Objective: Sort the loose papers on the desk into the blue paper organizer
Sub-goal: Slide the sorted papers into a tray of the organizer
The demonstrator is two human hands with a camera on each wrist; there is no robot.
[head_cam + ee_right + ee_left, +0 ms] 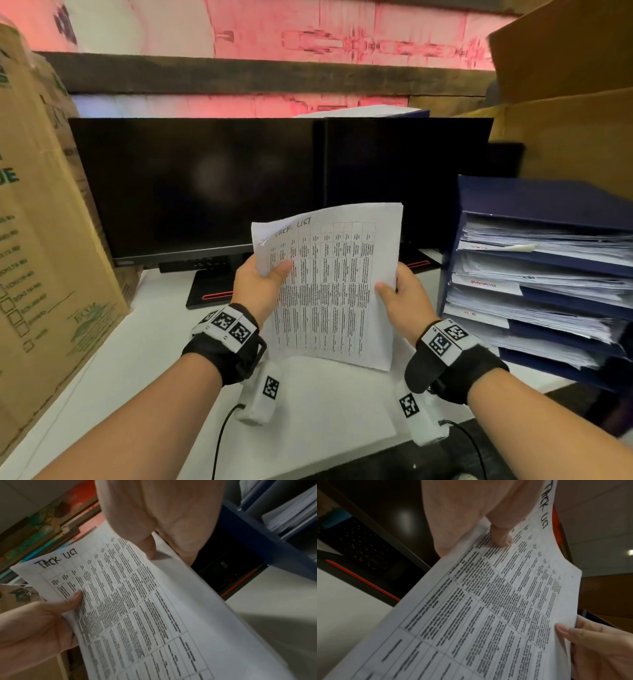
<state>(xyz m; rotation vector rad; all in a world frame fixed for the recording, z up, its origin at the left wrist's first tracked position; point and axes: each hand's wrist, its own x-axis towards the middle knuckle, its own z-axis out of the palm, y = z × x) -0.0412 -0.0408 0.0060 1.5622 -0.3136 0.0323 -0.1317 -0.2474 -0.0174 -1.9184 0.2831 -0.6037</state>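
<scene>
Left hand (262, 286) pinches paper (334, 287) at left edge | right hand (404, 301) pinches right edge | paper upright between hands, heading uppermost, above desk (120, 359) | organizer (541, 274) right

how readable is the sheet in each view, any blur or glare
Head view: sheet evenly lit, table print too small to read, faint glare on the monitor. Left wrist view: dim, print smeared. Right wrist view: handwritten heading sharp, lower print blurred, organizer soft.

Sheet (329, 287) table print unreadable; organizer (534, 274) cut by right edge.
</scene>
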